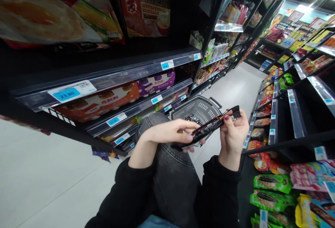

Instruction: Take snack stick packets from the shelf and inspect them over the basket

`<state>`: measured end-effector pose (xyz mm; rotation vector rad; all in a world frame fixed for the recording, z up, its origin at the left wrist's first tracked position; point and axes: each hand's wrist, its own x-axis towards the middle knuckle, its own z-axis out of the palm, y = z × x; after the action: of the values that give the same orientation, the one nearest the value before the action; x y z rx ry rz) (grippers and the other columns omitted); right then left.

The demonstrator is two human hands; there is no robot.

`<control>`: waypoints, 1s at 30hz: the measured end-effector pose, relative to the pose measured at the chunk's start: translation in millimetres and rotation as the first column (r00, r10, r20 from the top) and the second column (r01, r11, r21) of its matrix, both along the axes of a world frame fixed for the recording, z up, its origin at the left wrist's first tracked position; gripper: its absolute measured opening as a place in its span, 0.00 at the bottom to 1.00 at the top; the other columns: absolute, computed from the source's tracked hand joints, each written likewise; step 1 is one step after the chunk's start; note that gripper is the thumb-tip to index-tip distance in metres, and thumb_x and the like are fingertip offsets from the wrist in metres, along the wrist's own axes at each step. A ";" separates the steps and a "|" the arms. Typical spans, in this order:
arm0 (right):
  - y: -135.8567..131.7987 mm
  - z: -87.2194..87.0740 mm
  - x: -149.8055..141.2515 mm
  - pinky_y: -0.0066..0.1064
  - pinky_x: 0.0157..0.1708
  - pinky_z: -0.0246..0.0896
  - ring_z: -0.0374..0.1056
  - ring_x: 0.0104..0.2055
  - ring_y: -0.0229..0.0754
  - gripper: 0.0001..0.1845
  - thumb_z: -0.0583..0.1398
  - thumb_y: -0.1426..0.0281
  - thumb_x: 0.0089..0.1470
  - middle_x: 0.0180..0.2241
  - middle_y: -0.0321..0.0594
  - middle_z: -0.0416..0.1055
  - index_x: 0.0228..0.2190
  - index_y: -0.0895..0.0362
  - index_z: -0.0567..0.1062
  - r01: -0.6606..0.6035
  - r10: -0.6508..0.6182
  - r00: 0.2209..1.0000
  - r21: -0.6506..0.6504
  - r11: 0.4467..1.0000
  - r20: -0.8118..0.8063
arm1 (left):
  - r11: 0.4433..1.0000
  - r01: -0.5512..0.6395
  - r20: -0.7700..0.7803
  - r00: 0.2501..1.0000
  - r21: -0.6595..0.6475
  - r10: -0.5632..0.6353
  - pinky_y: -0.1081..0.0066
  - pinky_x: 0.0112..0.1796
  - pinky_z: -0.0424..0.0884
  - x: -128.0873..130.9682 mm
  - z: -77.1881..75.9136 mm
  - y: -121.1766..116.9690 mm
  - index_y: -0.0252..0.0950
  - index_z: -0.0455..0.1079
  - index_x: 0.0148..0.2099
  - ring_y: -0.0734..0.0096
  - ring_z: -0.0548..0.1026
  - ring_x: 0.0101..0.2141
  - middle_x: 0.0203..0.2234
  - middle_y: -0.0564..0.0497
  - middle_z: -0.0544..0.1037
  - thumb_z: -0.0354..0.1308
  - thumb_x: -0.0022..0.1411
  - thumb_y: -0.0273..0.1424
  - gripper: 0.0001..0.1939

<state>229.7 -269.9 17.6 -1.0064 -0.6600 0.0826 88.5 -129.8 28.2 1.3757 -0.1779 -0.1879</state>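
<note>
A long, dark, glossy packet [209, 127] with pale markings and a brownish patch slants up to the right above my knee. Its lower left end is gripped by my left hand [174, 132], thumb on top and fingertips showing underneath. At the upper right end, my right hand [233, 134] pinches it between thumb and fingers. What the packet contains cannot be made out. Just beyond both hands stands a grey plastic shopping basket [180, 112], partly hidden by them, with a small dark patterned item in it.
On the left, a black shelf unit [146, 48] carries an oatmeal bag [52, 12], a cereal bag [149, 8] and boxed cup packs [157, 83]. Right-hand shelves [295, 116] hold green snack bags [272, 200] and round tubs. A pale floor aisle [240, 78] runs between them.
</note>
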 end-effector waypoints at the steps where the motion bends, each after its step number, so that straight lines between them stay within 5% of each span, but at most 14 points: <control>1: 1.3 0.7 -1.9 0.25 0.26 0.64 0.67 0.25 0.33 0.17 0.69 0.67 0.41 0.25 0.31 0.69 0.31 0.55 0.68 -0.040 0.040 0.999 0.016 0.999 -0.015 | 0.987 0.138 -0.015 0.990 -0.089 -0.139 0.72 0.28 0.72 3.4 -2.6 -3.3 0.34 0.69 0.53 0.64 0.78 0.31 0.43 0.39 0.77 0.61 0.54 0.47 0.29; 3: 3.3 2.5 -5.6 0.25 0.24 0.64 0.68 0.24 0.35 0.19 0.69 0.63 0.43 0.24 0.30 0.69 0.34 0.54 0.68 -0.110 0.111 0.993 0.019 0.994 -0.036 | 0.937 0.253 -0.032 0.963 -0.240 -0.268 0.72 0.25 0.71 11.9 -7.2 -13.6 0.33 0.67 0.53 0.65 0.78 0.28 0.37 0.40 0.78 0.62 0.53 0.49 0.31; 6: 2.7 4.1 -7.9 0.29 0.29 0.68 0.71 0.29 0.37 0.21 0.64 0.58 0.50 0.32 0.36 0.74 0.43 0.54 0.67 -0.178 0.179 0.983 0.020 0.984 -0.046 | 0.956 0.015 -0.079 0.996 -0.294 -0.040 0.76 0.20 0.66 25.1 -10.4 -33.1 0.32 0.67 0.44 0.70 0.74 0.21 0.26 0.47 0.76 0.70 0.44 0.40 0.27; 9: -0.8 3.0 -6.1 0.35 0.35 0.71 0.73 0.35 0.41 0.27 0.62 0.53 0.50 0.43 0.46 0.73 0.46 0.56 0.67 -0.255 0.255 0.965 0.007 0.967 -0.058 | 0.927 -0.363 -0.104 0.930 -0.097 0.353 0.77 0.19 0.64 33.8 -10.0 -47.2 0.32 0.65 0.35 0.74 0.70 0.19 0.20 0.53 0.72 0.70 0.42 0.35 0.22; 12: -2.9 1.3 -4.3 0.38 0.37 0.71 0.74 0.36 0.44 0.24 0.66 0.60 0.48 0.41 0.47 0.74 0.44 0.58 0.69 -0.259 0.245 0.962 -0.113 0.959 -0.123 | 0.791 -0.574 0.020 0.812 0.211 0.583 0.77 0.21 0.62 37.0 -10.9 -51.0 0.32 0.66 0.31 0.76 0.67 0.21 0.20 0.54 0.70 0.69 0.43 0.36 0.19; 14: -2.1 1.2 -4.6 0.40 0.38 0.71 0.74 0.36 0.44 0.19 0.66 0.65 0.49 0.39 0.46 0.75 0.42 0.59 0.70 -0.207 0.177 0.968 -0.167 0.964 -0.180 | 0.754 -0.590 0.086 0.801 0.289 0.593 0.78 0.23 0.62 37.0 -12.7 -49.6 0.32 0.67 0.30 0.75 0.67 0.23 0.22 0.54 0.71 0.68 0.45 0.37 0.17; 18: 1.9 2.4 -6.1 0.42 0.40 0.71 0.75 0.36 0.45 0.16 0.64 0.66 0.51 0.36 0.44 0.76 0.40 0.59 0.69 -0.148 0.115 0.969 -0.141 0.979 -0.219 | 0.849 -0.478 0.022 0.874 0.226 0.486 0.75 0.29 0.66 35.4 -14.8 -45.2 0.31 0.67 0.31 0.72 0.71 0.27 0.24 0.52 0.72 0.63 0.51 0.35 0.12; 22: 4.4 2.5 -6.3 0.41 0.39 0.71 0.75 0.36 0.45 0.16 0.64 0.66 0.51 0.36 0.45 0.76 0.40 0.59 0.68 -0.153 0.121 0.967 -0.130 0.980 -0.223 | 0.826 -0.496 0.028 0.861 0.267 0.508 0.76 0.27 0.64 35.0 -13.8 -44.6 0.30 0.68 0.31 0.74 0.69 0.25 0.22 0.53 0.71 0.62 0.51 0.33 0.11; 30: 7.7 4.7 -10.6 0.41 0.37 0.72 0.75 0.36 0.45 0.17 0.65 0.66 0.49 0.34 0.43 0.76 0.40 0.58 0.68 -0.172 0.142 0.961 -0.111 0.979 -0.239 | 0.882 -0.460 -0.044 0.884 0.099 0.466 0.75 0.28 0.65 37.2 -19.3 -39.6 0.29 0.68 0.33 0.76 0.68 0.25 0.23 0.53 0.71 0.65 0.46 0.29 0.12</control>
<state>219.1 -262.2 22.3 -1.0499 -0.5259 0.3814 125.7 -169.5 8.9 1.4558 0.2221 0.1629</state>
